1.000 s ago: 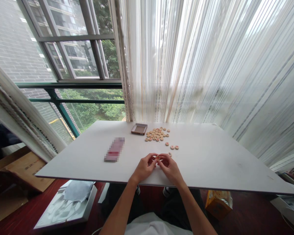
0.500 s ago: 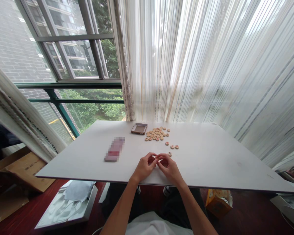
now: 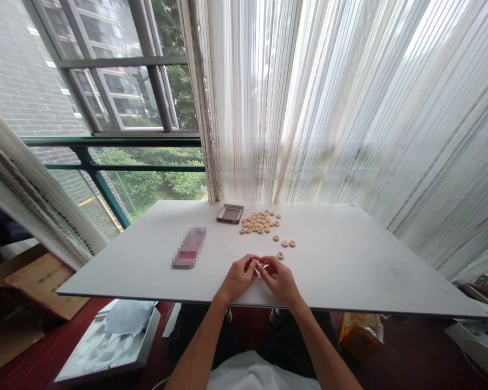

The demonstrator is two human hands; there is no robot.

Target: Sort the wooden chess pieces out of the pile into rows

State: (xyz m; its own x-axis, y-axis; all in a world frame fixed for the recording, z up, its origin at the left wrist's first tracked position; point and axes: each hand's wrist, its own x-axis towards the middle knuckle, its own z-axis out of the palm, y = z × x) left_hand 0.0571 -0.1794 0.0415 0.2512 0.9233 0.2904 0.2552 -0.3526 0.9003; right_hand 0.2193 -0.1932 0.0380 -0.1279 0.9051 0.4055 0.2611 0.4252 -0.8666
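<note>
My left hand (image 3: 236, 277) and my right hand (image 3: 280, 277) meet near the table's front edge. Between their fingertips they pinch a small round xiangqi piece (image 3: 260, 263), mostly covered by the fingers. Just beyond my right fingers lies a single marked piece (image 3: 280, 255). Farther back are two pieces side by side (image 3: 288, 244) and another one (image 3: 276, 238). A cluster of several wooden xiangqi pieces (image 3: 258, 221) spreads at the far middle of the table, some with red or dark characters showing.
A shallow open box (image 3: 230, 213) stands left of the cluster on the white table (image 3: 350, 260). A long box, blurred by pixels (image 3: 189, 248), lies nearer on the left. Sheer curtains (image 3: 309, 108) hang behind. Cardboard boxes (image 3: 44, 281) and a yellow container (image 3: 361, 335) are on the floor.
My fingers have shifted on the piece, and the fingertips of both hands sit differently around it. The pieces on the table have stayed in place.
</note>
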